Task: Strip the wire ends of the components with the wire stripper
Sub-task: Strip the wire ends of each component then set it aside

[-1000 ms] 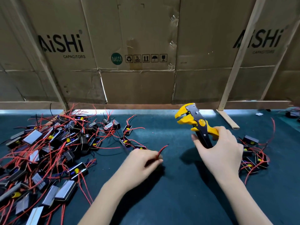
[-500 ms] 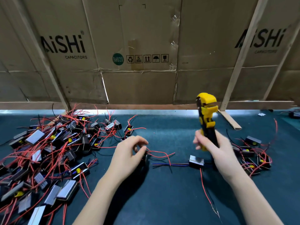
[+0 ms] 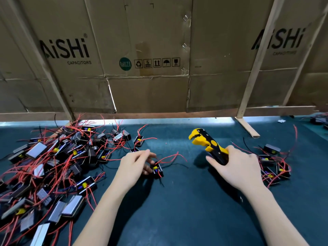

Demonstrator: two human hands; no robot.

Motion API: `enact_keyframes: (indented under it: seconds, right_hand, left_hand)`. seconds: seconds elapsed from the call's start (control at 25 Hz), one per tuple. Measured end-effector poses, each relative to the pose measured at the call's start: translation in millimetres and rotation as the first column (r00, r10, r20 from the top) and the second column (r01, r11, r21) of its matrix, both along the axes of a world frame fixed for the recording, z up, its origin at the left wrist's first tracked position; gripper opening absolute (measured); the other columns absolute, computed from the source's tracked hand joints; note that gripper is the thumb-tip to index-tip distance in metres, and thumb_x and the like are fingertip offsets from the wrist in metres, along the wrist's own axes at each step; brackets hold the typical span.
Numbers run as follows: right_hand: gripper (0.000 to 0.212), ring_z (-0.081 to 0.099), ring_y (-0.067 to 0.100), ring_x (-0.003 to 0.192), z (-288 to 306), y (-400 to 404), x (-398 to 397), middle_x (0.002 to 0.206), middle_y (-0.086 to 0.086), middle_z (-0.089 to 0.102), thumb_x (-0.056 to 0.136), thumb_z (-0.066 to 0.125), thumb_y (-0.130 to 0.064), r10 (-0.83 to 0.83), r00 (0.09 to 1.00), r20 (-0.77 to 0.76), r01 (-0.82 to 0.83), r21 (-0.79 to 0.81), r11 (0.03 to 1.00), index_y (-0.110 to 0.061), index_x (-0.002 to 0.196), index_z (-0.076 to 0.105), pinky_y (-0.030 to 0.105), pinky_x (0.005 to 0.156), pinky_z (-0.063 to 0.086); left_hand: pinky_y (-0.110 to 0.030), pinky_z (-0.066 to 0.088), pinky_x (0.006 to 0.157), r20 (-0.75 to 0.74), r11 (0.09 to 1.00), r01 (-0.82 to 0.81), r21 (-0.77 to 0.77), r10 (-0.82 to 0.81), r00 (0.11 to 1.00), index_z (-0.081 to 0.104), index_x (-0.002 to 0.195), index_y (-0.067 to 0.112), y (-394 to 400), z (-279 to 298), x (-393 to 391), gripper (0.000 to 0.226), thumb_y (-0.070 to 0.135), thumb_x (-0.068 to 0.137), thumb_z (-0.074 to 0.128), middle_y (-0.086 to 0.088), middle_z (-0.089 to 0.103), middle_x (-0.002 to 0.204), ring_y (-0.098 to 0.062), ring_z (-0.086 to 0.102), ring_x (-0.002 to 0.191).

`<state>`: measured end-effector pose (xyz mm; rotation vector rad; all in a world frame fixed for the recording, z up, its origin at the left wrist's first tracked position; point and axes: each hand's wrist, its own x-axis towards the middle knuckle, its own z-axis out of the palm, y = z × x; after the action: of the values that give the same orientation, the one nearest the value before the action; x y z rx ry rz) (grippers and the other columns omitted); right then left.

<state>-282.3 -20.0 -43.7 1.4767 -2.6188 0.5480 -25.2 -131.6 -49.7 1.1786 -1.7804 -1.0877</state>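
Yellow-and-black wire stripper [image 3: 208, 146] is gripped by its handles in the right hand [image 3: 236, 167], head angled left toward the work. One component [image 3: 157, 170] is pinched by the left hand [image 3: 134, 165], red leads [image 3: 170, 157] freed, likely for presentation to the stripper.
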Motion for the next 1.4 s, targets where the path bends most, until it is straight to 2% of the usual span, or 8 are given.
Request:
enact_keyframes:
  seconds: [0.08,0.16,0.28,0.48,0.6,0.8,1.08,1.4]
  right_hand:
    - [0.058,0.063,0.027,0.093,-4.4,-1.7,-9.7,0.090,0.000,0.064,0.083,0.047,-0.074,-0.086,0.994,-0.066,0.087,0.000,0.996,-0.016,0.087,0.046,0.038,0.087,0.040]
    - [0.056,0.060,0.032,0.092,-7.1,-3.9,-13.8,0.090,0.004,0.060,0.082,0.056,-0.068,-0.099,0.995,0.028,0.102,-0.135,0.986,-0.014,0.086,0.047,0.040,0.083,0.043]
    - [0.045,0.056,0.031,0.082,-6.5,-3.0,-3.9,0.081,-0.002,0.053,0.079,0.066,-0.061,0.039,0.969,0.245,0.062,-0.390,0.919,-0.021,0.081,0.046,0.043,0.074,0.045]
    - [0.045,0.056,0.026,0.076,-7.7,-3.9,10.8,0.078,-0.006,0.056,0.076,0.066,-0.063,0.150,0.985,0.085,-0.102,-0.411,0.906,-0.022,0.083,0.049,0.041,0.073,0.043]
    - [0.052,0.056,0.027,0.078,-15.8,-8.2,14.5,0.078,-0.004,0.054,0.075,0.065,-0.066,0.126,0.982,-0.138,-0.163,-0.299,0.940,-0.018,0.088,0.052,0.040,0.073,0.037]
    - [0.058,0.057,0.032,0.071,-26.9,-13.2,21.5,0.074,0.003,0.057,0.067,0.077,-0.060,0.104,0.950,-0.295,-0.193,-0.292,0.937,-0.009,0.090,0.061,0.039,0.066,0.036]
    - [0.058,0.052,0.031,0.062,-33.3,-20.2,36.7,0.069,0.007,0.055,0.062,0.082,-0.054,0.055,0.911,-0.409,-0.195,-0.310,0.930,-0.005,0.082,0.060,0.038,0.062,0.038]
    - [0.053,0.051,0.029,0.060,-36.7,-24.5,44.8,0.066,0.003,0.053,0.064,0.078,-0.056,0.088,0.918,-0.387,-0.225,-0.325,0.919,-0.010,0.076,0.054,0.037,0.062,0.037]
  left_hand:
    - [-0.030,0.050,0.064,-0.055,1.000,0.024,0.018,-0.023,0.998,0.074,0.085,0.012,-2.3,1.3,4.9,0.027,0.003,0.097,0.052,-0.003,0.070,0.075,-0.018,0.064,0.060]
    - [-0.022,0.051,0.070,0.101,0.969,0.195,-0.150,-0.181,0.978,0.074,0.087,0.019,-1.5,3.7,12.0,0.033,-0.009,0.087,0.057,0.005,0.073,0.082,-0.011,0.067,0.073]
    - [-0.020,0.049,0.084,0.343,0.851,0.434,-0.296,-0.329,0.880,0.077,0.098,0.024,2.0,2.4,13.1,0.031,-0.001,0.080,0.070,0.014,0.072,0.096,-0.005,0.065,0.094]
    - [-0.029,0.051,0.081,0.390,0.813,0.282,-0.509,-0.074,0.918,0.079,0.096,0.018,8.2,-7.5,-4.7,0.014,0.012,0.084,0.075,0.005,0.073,0.088,-0.009,0.067,0.084]
    - [-0.018,0.051,0.072,0.229,0.903,0.170,-0.395,-0.083,0.970,0.074,0.091,0.016,9.2,-6.5,-5.8,0.017,0.010,0.077,0.081,0.008,0.072,0.075,-0.001,0.064,0.068]
    - [-0.017,0.053,0.065,0.088,0.964,0.121,-0.236,-0.102,0.991,0.073,0.077,0.013,5.7,-4.0,-1.5,0.009,0.005,0.080,0.078,0.000,0.073,0.068,-0.012,0.069,0.064]
    - [-0.023,0.053,0.059,0.006,0.982,0.101,-0.159,-0.102,0.995,0.074,0.074,0.013,3.9,-11.2,-6.4,0.010,0.008,0.083,0.075,-0.006,0.070,0.065,-0.012,0.065,0.058]
    - [-0.025,0.050,0.058,0.017,0.981,0.087,-0.172,-0.085,0.996,0.073,0.074,0.015,2.3,-14.2,-8.5,0.012,0.008,0.084,0.074,-0.004,0.070,0.064,-0.011,0.061,0.056]
